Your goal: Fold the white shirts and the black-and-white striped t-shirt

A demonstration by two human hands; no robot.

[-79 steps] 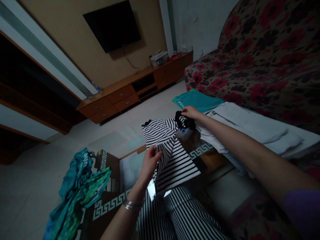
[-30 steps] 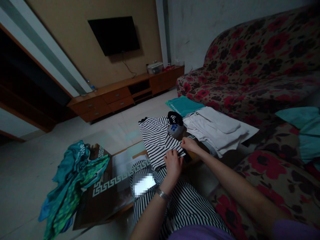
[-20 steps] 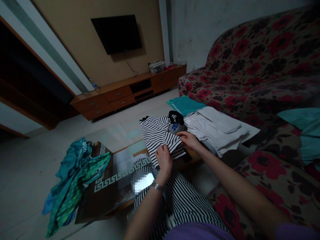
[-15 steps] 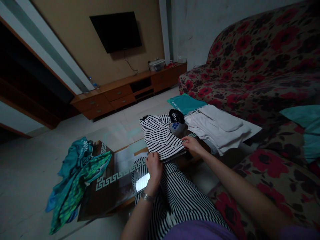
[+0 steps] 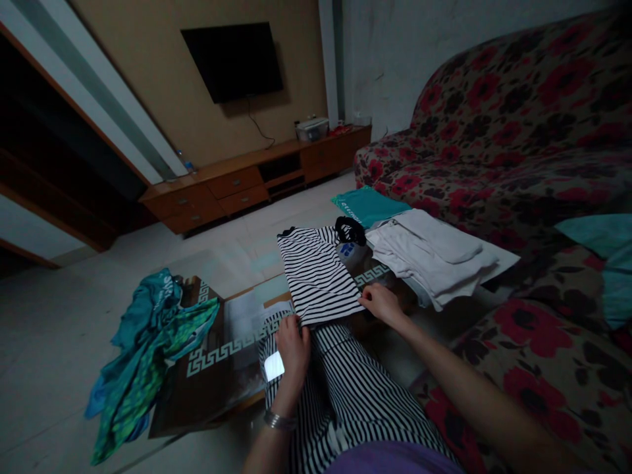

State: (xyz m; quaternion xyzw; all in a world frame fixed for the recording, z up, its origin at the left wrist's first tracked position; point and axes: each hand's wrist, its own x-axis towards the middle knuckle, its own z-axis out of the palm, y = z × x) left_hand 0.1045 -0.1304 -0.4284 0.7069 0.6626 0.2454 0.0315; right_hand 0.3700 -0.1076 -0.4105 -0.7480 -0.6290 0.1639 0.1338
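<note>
A black-and-white striped shirt (image 5: 320,280) with black trim lies spread on the glass coffee table (image 5: 210,395). My left hand (image 5: 293,345) is closed on its near left corner, thumb and fingers pinched together. At the near right corner, my right hand (image 5: 382,304) pinches the hem between thumb and fingertips. A black bunched part (image 5: 349,230) shows at the shirt's far right, beside a pale grey item with a blue mark (image 5: 351,251). Just left of my left wrist is a bright white rectangle (image 5: 274,366); I cannot tell what it is.
White folded clothes (image 5: 434,247) are stacked on the table's right side, with a teal garment (image 5: 372,205) behind them. Teal and green clothes (image 5: 148,355) hang over the left end. A flowered sofa (image 5: 533,368) stands on the right, a low TV cabinet (image 5: 237,187) at the back.
Both hands have come nearer to me, drawing the shirt's near edge along. The shirt now lies longer and flatter, and my right hand is slightly farther right.
</note>
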